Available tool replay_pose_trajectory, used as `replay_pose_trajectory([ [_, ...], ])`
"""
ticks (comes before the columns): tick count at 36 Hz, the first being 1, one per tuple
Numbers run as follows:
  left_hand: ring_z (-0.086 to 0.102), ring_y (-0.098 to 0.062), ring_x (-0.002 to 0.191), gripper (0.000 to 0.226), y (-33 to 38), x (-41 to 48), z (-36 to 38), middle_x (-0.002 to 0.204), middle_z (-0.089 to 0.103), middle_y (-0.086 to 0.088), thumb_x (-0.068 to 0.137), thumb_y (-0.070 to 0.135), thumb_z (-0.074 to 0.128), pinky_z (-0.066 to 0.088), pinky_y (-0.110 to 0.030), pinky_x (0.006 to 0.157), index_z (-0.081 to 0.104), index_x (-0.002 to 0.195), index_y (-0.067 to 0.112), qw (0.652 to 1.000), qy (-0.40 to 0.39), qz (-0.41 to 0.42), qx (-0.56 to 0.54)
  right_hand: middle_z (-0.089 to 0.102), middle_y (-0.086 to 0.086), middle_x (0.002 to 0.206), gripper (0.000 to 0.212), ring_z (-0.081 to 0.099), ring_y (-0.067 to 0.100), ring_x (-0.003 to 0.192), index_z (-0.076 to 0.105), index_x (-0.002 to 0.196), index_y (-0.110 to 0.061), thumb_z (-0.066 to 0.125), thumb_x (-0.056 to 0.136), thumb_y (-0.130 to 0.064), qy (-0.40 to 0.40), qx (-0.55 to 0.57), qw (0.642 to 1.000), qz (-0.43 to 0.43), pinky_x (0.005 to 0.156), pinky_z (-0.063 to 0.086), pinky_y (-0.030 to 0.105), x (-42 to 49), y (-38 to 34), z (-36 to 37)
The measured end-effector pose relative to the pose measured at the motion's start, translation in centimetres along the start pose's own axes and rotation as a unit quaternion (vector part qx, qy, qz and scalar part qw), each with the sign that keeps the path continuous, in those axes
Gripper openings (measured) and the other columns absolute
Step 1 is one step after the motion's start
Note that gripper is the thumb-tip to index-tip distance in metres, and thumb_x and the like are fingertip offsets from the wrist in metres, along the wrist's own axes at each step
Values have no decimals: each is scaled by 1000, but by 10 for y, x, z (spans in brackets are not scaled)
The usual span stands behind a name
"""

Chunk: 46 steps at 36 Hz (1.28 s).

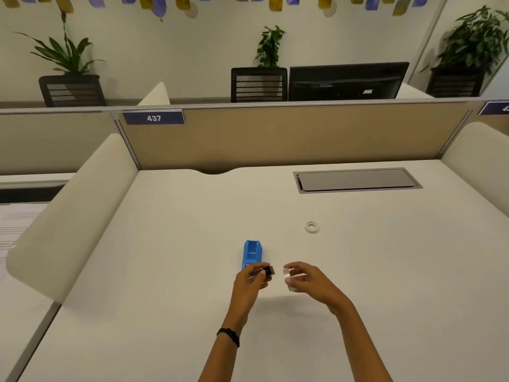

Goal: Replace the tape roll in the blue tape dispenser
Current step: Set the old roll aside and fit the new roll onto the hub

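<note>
A: What lies leftmost on the surface?
B: The blue tape dispenser, with the left hand just beside its near end, fingers pinched on a small black spindle.
A: And to the right?
B: The right hand grasps a clear tape roll, apart from the spindle. Farther right and back, a second, thin tape ring lies flat.

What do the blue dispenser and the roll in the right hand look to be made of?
Blue dispenser: likely moulded plastic, with uniform saturated colour and a smooth, slightly glossy shell. Roll in the right hand: probably clear adhesive tape; it looks translucent and pale, though blurred.
</note>
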State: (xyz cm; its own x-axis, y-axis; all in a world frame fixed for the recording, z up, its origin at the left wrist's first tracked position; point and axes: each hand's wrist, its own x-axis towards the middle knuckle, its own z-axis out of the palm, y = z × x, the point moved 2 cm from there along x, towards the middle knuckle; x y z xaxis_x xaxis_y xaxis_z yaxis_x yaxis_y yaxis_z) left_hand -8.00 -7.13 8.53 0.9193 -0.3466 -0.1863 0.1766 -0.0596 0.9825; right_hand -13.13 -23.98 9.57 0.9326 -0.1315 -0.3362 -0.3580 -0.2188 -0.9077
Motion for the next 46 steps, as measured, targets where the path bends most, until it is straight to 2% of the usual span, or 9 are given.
replay_pose_trajectory([
  [4, 65, -12, 89, 22, 0, 4, 1, 106, 64, -6, 95, 10, 45, 55, -14, 72, 59, 112, 11, 1000, -5, 0, -1, 60, -8, 104, 21, 63, 10, 91, 58, 98, -41, 66, 81, -31, 26, 54, 998, -17, 61, 53, 13, 4, -10, 5],
  [11, 66, -17, 95, 20, 4, 8, 3, 109, 65, -9, 95, 13, 46, 55, -16, 76, 61, 109, 15, 999, -23, -7, -23, 62, -10, 102, 22, 65, 10, 90, 59, 96, -42, 66, 83, -26, 36, 75, 996, -30, 61, 53, 13, 10, -17, 13],
  [16, 68, -16, 94, 17, 7, 10, 4, 105, 68, -6, 92, 20, 53, 56, -17, 73, 64, 104, 21, 999, -27, -16, -38, 64, -8, 102, 23, 67, 11, 89, 59, 98, -40, 66, 82, -25, 28, 74, 996, -37, 63, 54, 15, 15, -23, 15],
  [22, 66, -17, 94, 17, 11, 14, 2, 101, 65, 1, 86, 18, 63, 56, -17, 72, 64, 102, 23, 1000, -9, -7, -28, 65, -5, 104, 24, 67, 13, 90, 59, 102, -36, 67, 82, -26, 15, 77, 996, -39, 65, 54, 15, 22, -26, 19],
  [28, 66, -11, 91, 15, 11, 17, -6, 97, 66, 8, 89, 20, 58, 54, -16, 67, 63, 97, 31, 1000, 5, -11, -17, 63, -3, 101, 19, 66, 13, 90, 59, 104, -29, 63, 85, -26, 10, 68, 997, -32, 63, 55, 16, 30, -28, 24],
  [32, 66, -15, 94, 16, 11, 15, -10, 96, 67, 7, 90, 20, 57, 54, -15, 66, 63, 94, 35, 1000, 14, -10, -16, 64, -3, 98, 17, 65, 13, 90, 59, 103, -26, 61, 86, -29, 5, 62, 998, -26, 63, 55, 16, 33, -29, 30],
  [40, 66, -21, 95, 17, 12, 16, -16, 105, 65, -3, 89, 20, 58, 55, -16, 69, 62, 104, 26, 1000, 25, -15, -9, 66, -3, 97, 11, 67, 12, 88, 61, 96, -30, 59, 86, -35, 4, 68, 997, -24, 60, 54, 15, 35, -29, 36],
  [46, 67, -11, 88, 16, 14, 14, -13, 95, 66, 6, 89, 20, 59, 53, -12, 65, 63, 95, 34, 1000, 0, -10, -6, 67, -1, 97, 16, 67, 14, 88, 61, 98, -26, 58, 86, -36, 10, 69, 997, -21, 64, 56, 17, 34, -28, 33],
])
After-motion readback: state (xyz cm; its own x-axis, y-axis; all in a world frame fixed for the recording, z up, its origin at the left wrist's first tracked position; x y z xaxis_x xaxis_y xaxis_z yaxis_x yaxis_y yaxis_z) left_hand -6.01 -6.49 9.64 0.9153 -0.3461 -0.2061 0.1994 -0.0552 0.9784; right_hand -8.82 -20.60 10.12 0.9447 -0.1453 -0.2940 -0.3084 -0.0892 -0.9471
